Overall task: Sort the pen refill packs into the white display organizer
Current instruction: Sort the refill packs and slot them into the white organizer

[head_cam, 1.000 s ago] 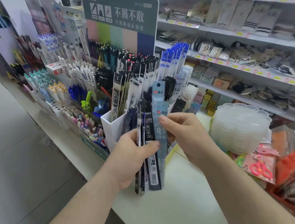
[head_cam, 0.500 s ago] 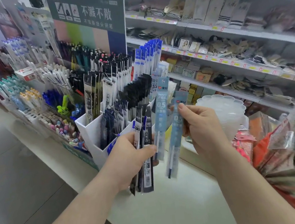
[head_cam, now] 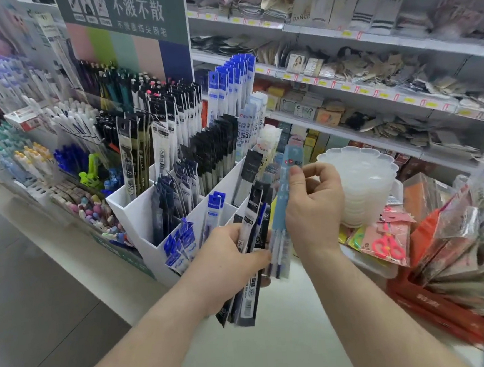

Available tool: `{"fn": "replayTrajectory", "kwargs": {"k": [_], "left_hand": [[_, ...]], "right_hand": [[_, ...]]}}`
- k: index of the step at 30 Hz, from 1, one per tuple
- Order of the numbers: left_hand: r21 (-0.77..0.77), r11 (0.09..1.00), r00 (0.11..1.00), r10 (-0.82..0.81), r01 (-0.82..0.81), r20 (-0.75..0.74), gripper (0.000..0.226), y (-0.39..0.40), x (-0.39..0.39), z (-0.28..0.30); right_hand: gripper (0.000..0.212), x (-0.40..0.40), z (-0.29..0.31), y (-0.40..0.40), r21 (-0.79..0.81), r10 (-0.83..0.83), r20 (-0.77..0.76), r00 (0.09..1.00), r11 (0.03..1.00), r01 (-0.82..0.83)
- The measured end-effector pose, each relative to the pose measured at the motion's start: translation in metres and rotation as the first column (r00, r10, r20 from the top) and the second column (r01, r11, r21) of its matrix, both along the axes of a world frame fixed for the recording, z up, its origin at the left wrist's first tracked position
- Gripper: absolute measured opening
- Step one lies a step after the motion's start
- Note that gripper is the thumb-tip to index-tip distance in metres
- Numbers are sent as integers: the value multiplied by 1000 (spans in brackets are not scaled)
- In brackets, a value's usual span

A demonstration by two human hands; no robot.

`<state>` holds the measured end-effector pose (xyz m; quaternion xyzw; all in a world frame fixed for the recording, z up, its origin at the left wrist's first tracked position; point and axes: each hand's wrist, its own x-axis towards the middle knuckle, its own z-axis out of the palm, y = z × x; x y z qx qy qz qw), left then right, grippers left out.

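Observation:
My left hand (head_cam: pixel 227 265) grips a bundle of dark refill packs (head_cam: pixel 250 269), held upright in front of the white display organizer (head_cam: pixel 139 217). My right hand (head_cam: pixel 312 209) pinches light blue refill packs (head_cam: pixel 283 209) between thumb and fingers, right beside the bundle. The organizer stands on the counter with several compartments holding black, white and blue refill packs (head_cam: pixel 179 246). Its right side is partly hidden behind the packs I hold.
Pen racks (head_cam: pixel 43 135) fill the counter's left side behind the organizer. A stack of clear plastic trays (head_cam: pixel 362 185) sits to the right, with packaged scissors (head_cam: pixel 387 244) and bagged goods in front. Shelves of packaged items (head_cam: pixel 370 66) run along the back.
My right hand has drawn the light blue packs clear of the bundle and brought them upright beside it. The view has shifted slightly toward the organizer.

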<state>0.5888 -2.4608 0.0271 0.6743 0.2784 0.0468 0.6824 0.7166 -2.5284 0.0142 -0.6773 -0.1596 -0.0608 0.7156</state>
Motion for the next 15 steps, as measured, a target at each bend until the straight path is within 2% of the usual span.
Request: {"fn": "replayTrajectory", "kwargs": {"k": [5, 8, 12, 15], "left_hand": [[-53, 992, 992, 119, -117, 32, 20, 12, 6, -4], [-101, 976, 975, 202, -193, 90, 21, 25, 10, -2], [-113, 974, 968, 212, -198, 134, 21, 34, 12, 1], [-138, 970, 963, 220, -200, 153, 22, 40, 13, 2]], "right_hand": [[15, 20, -12, 0, 50, -114, -115, 987, 992, 120], [32, 43, -24, 2, -12, -170, -183, 968, 985, 171], [11, 65, -35, 10, -117, -223, -178, 958, 972, 204], [19, 76, -46, 19, -207, -238, -172, 956, 958, 201]]}}
